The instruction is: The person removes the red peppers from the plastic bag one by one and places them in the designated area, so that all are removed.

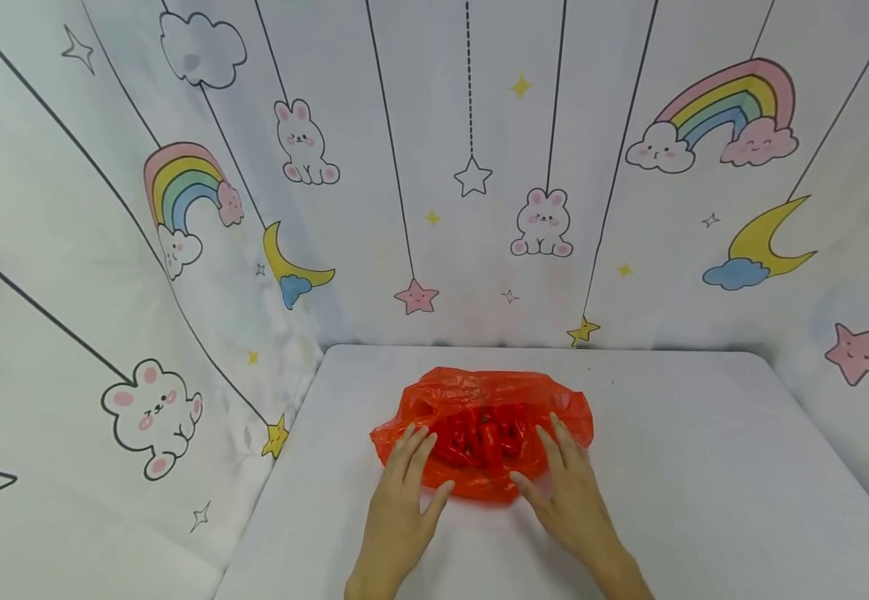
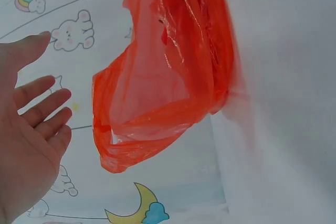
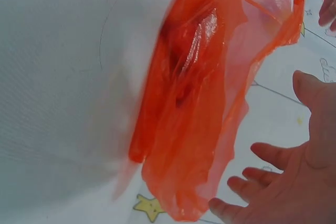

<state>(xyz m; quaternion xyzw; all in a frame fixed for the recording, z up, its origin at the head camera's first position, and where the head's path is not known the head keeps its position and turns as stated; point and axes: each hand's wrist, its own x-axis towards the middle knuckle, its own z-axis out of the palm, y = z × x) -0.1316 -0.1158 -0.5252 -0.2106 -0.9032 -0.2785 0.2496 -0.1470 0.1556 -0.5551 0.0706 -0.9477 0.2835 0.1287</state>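
The left hand (image 1: 397, 508) and right hand (image 1: 571, 496) hover, spread, by the near side of a crinkled red bag (image 1: 479, 390) holding shiny red things (image 1: 491, 447) on the worktop (image 1: 704, 467).

Both wrist views crop the red bag (image 2: 165, 77), its contents (image 1: 490, 446) hard to identify.

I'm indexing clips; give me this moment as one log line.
left hand: open, empty | right hand: open, empty | red plastic bag: on white table | red items: inside, unidentified
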